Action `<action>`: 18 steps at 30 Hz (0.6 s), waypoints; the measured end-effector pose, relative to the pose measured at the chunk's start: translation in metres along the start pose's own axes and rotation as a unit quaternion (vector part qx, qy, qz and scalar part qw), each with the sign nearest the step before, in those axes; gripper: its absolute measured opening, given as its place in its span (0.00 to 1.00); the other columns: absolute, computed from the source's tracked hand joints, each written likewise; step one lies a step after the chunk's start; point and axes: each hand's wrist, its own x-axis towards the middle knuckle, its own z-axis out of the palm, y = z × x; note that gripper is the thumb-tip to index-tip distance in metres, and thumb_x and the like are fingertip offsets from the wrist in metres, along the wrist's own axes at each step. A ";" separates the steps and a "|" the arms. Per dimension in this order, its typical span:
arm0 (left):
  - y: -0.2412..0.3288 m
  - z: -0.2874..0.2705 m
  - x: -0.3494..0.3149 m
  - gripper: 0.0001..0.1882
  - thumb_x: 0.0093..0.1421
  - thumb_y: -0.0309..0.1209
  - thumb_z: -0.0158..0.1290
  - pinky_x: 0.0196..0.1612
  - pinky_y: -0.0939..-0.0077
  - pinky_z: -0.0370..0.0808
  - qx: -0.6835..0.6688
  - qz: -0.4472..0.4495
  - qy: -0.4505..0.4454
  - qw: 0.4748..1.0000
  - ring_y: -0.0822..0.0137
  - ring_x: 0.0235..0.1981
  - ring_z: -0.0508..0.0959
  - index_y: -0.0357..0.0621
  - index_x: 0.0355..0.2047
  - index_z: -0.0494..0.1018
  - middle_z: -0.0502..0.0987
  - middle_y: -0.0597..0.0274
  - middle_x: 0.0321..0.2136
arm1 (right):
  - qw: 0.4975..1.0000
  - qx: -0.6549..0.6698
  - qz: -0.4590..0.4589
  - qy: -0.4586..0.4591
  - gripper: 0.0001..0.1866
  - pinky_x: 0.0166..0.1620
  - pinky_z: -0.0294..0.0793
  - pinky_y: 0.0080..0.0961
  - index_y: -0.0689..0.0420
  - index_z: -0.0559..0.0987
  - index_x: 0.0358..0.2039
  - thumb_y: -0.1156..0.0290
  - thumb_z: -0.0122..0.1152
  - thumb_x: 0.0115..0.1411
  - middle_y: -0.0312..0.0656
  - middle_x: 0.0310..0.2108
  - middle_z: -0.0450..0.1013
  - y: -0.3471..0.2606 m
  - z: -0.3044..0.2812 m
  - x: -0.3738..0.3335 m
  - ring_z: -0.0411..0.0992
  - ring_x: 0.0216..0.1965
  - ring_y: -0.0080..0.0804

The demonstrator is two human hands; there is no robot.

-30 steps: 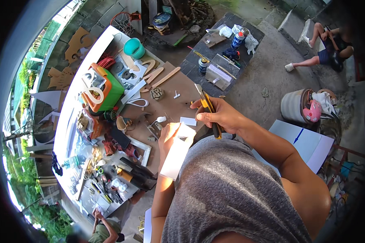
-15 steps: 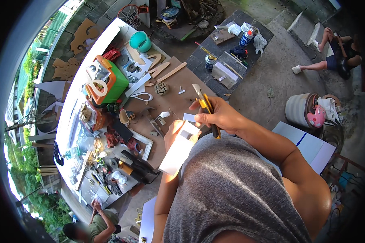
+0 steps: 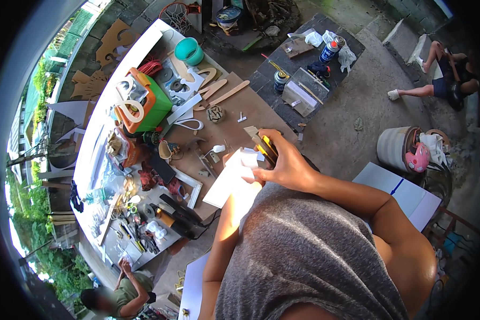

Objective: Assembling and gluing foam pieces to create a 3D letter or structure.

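Close to my chest, a white flat rectangular piece (image 3: pixel 225 184) is held in my left hand (image 3: pixel 244 193), tilted and glaring in the sun. Much of that hand is hidden or washed out by glare; its fingers wrap the piece from behind. My right hand (image 3: pixel 290 162) grips a yellow and black utility knife (image 3: pixel 268 149), whose blade end points up and away to the left. The right fingertips are right beside the upper end of the white piece, and a small white flap or scrap shows there. Whether they touch is unclear.
A cluttered table (image 3: pixel 234 120) holds a green and orange box (image 3: pixel 152 106), a teal bucket (image 3: pixel 189 52), a hammer (image 3: pixel 204 160) and cut wooden strips. A dark low table (image 3: pixel 272 66) bears spray cans. Another person (image 3: pixel 128 298) works at lower left; someone sits (image 3: pixel 445 80) at upper right.
The white piece has turned, its lower end swinging left and up. My right hand has turned, bringing the knife slightly lower and its fingertips to the piece.
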 end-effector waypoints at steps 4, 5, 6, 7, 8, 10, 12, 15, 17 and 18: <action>-0.011 0.005 0.000 0.21 0.54 0.19 0.55 0.32 0.80 0.73 0.007 0.089 0.034 0.995 0.73 0.28 0.75 0.37 0.49 0.68 0.75 0.63 0.32 | 0.998 -0.033 -0.031 0.050 0.41 0.59 0.70 0.35 0.62 0.66 0.60 0.70 0.75 0.47 0.55 0.54 0.70 0.000 0.011 0.002 0.71 0.56 0.47; -0.020 0.001 0.000 0.23 0.52 0.18 0.56 0.34 0.79 0.73 -0.044 0.082 -0.009 0.996 0.71 0.30 0.75 0.36 0.49 0.68 0.74 0.61 0.35 | 0.997 -0.031 -0.037 0.067 0.41 0.58 0.70 0.34 0.62 0.67 0.60 0.69 0.76 0.47 0.55 0.54 0.71 -0.002 0.014 0.001 0.72 0.56 0.47; -0.024 -0.001 -0.001 0.24 0.50 0.18 0.57 0.36 0.78 0.74 -0.094 0.074 -0.052 0.992 0.70 0.32 0.75 0.36 0.49 0.68 0.73 0.60 0.39 | 0.995 -0.029 -0.043 0.083 0.40 0.58 0.70 0.34 0.62 0.67 0.59 0.69 0.76 0.47 0.55 0.54 0.71 -0.003 0.016 0.000 0.72 0.56 0.46; -0.020 0.001 -0.002 0.24 0.50 0.18 0.57 0.36 0.78 0.74 -0.095 0.074 -0.051 0.991 0.70 0.32 0.75 0.36 0.49 0.68 0.73 0.60 0.39 | 0.995 -0.030 -0.044 0.083 0.40 0.58 0.70 0.34 0.62 0.67 0.59 0.69 0.76 0.47 0.55 0.54 0.71 -0.002 0.019 -0.001 0.72 0.56 0.46; -0.007 0.006 -0.005 0.26 0.48 0.18 0.59 0.38 0.76 0.74 -0.014 0.105 0.006 0.994 0.68 0.35 0.75 0.36 0.49 0.68 0.71 0.58 0.41 | 0.994 -0.015 -0.045 0.094 0.40 0.57 0.71 0.34 0.61 0.67 0.59 0.68 0.77 0.47 0.54 0.52 0.72 -0.002 0.020 -0.002 0.73 0.55 0.44; -0.001 0.006 -0.006 0.27 0.46 0.18 0.60 0.39 0.75 0.74 0.068 0.134 0.064 0.987 0.66 0.38 0.75 0.36 0.49 0.68 0.69 0.56 0.43 | 0.993 0.000 -0.048 0.105 0.40 0.56 0.71 0.34 0.61 0.67 0.59 0.67 0.78 0.47 0.53 0.50 0.73 0.000 0.023 -0.002 0.73 0.53 0.43; -0.003 0.001 -0.006 0.29 0.48 0.18 0.59 0.42 0.70 0.75 0.143 0.144 0.023 0.979 0.64 0.42 0.75 0.36 0.52 0.66 0.65 0.54 0.46 | 0.991 0.021 -0.037 0.127 0.39 0.50 0.74 0.32 0.60 0.68 0.57 0.66 0.79 0.47 0.47 0.43 0.75 0.003 0.024 -0.004 0.75 0.46 0.36; -0.010 0.007 -0.009 0.30 0.49 0.18 0.60 0.43 0.68 0.76 0.069 0.126 0.049 0.988 0.59 0.42 0.76 0.36 0.54 0.65 0.65 0.53 0.46 | 0.979 0.158 -0.040 0.122 0.32 0.39 0.73 0.23 0.59 0.70 0.55 0.67 0.75 0.53 0.37 0.34 0.72 -0.003 0.016 -0.001 0.72 0.35 0.23; -0.009 0.006 -0.014 0.31 0.49 0.18 0.61 0.43 0.67 0.76 0.048 0.095 0.059 0.993 0.57 0.42 0.76 0.36 0.54 0.64 0.66 0.52 0.46 | 0.955 0.246 -0.049 0.162 0.26 0.33 0.70 0.17 0.59 0.70 0.54 0.71 0.71 0.58 0.34 0.33 0.71 -0.004 0.002 0.006 0.69 0.31 0.17; -0.009 0.005 -0.016 0.32 0.49 0.18 0.62 0.44 0.66 0.76 0.027 0.064 0.069 0.995 0.56 0.43 0.77 0.37 0.54 0.64 0.66 0.52 0.46 | 0.949 0.250 -0.047 0.186 0.23 0.31 0.68 0.14 0.60 0.70 0.53 0.73 0.68 0.60 0.33 0.32 0.71 -0.003 -0.007 0.012 0.68 0.29 0.16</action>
